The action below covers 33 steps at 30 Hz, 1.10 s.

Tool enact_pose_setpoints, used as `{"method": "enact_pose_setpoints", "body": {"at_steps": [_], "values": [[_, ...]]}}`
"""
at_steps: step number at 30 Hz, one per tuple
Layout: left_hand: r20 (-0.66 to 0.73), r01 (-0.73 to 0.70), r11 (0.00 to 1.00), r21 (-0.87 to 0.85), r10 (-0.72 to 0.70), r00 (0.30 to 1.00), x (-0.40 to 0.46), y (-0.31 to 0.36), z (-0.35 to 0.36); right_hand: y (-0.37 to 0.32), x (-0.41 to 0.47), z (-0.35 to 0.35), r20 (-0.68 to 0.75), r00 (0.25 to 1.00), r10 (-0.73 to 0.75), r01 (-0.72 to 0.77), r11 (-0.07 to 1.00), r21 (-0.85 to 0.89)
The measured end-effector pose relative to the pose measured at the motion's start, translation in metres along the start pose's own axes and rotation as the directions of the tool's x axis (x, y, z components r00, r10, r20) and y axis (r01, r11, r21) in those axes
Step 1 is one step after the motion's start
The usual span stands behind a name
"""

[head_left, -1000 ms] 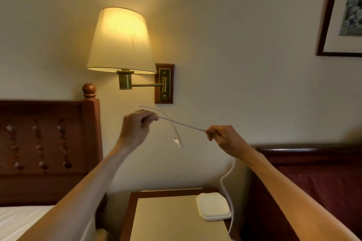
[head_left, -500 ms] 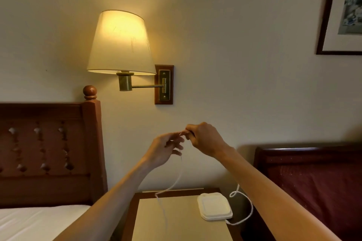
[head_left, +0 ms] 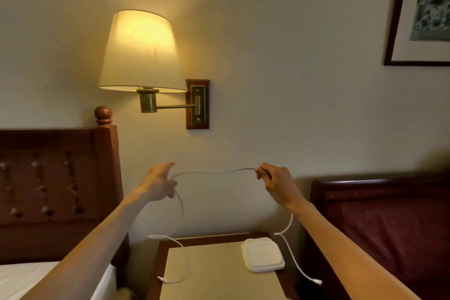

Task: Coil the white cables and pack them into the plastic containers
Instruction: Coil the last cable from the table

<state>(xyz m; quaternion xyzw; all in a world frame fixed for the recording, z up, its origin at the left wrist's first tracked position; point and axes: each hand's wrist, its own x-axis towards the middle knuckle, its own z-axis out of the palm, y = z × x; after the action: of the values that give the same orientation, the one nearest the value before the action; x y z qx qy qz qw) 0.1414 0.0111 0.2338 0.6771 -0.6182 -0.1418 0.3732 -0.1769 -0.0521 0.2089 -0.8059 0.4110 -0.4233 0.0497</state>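
A thin white cable (head_left: 214,172) stretches in the air between my two hands, in front of the wall. My left hand (head_left: 159,184) pinches it at the left, with a loop hanging down to a connector (head_left: 160,279) over the nightstand. My right hand (head_left: 276,181) grips the cable at the right; from there it drops to a second connector (head_left: 317,282) beside the nightstand. A closed white plastic container (head_left: 263,254) lies on the nightstand's right side, below and between my hands.
The wooden nightstand (head_left: 214,273) stands between a bed with a dark wooden headboard (head_left: 56,192) on the left and a dark red headboard (head_left: 389,221) on the right. A lit wall lamp (head_left: 142,56) hangs above. A framed picture (head_left: 421,12) is at the top right.
My hands met half a second ago and have now pulled apart again, lower than a second ago. The cable is drawn out between them, with both ends dangling.
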Motion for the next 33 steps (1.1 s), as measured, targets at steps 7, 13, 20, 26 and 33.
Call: {"method": "enact_pose_setpoints", "body": {"at_steps": [7, 13, 20, 26, 33], "values": [[0.019, -0.44, 0.843, -0.309, 0.468, 0.884, -0.041, 0.066, 0.061, -0.068, 0.011, 0.012, 0.017, 0.98, -0.2, 0.2, 0.979, 0.039], [-0.397, -0.5, 0.863, -0.077, 0.433, 0.809, -0.019, 0.024, 0.026, -0.039, -0.005, -0.01, 0.172, 0.98, -0.102, 0.069, 0.979, 0.19], [-0.17, 0.11, 0.949, -0.297, -0.166, 0.971, 0.003, -0.033, -0.001, -0.011, -0.017, -0.012, 0.189, 0.979, 0.077, -0.119, 0.969, 0.219], [-0.089, -0.316, 0.929, 0.195, 0.337, 0.937, -0.037, 0.034, 0.044, -0.048, -0.005, 0.003, 0.265, 0.964, 0.029, -0.118, 0.938, 0.325], [-0.193, -0.68, 0.73, 0.074, 0.679, 0.708, -0.032, 0.055, 0.07, -0.068, 0.002, -0.011, 0.436, 0.899, 0.047, -0.289, 0.812, 0.508]]}}
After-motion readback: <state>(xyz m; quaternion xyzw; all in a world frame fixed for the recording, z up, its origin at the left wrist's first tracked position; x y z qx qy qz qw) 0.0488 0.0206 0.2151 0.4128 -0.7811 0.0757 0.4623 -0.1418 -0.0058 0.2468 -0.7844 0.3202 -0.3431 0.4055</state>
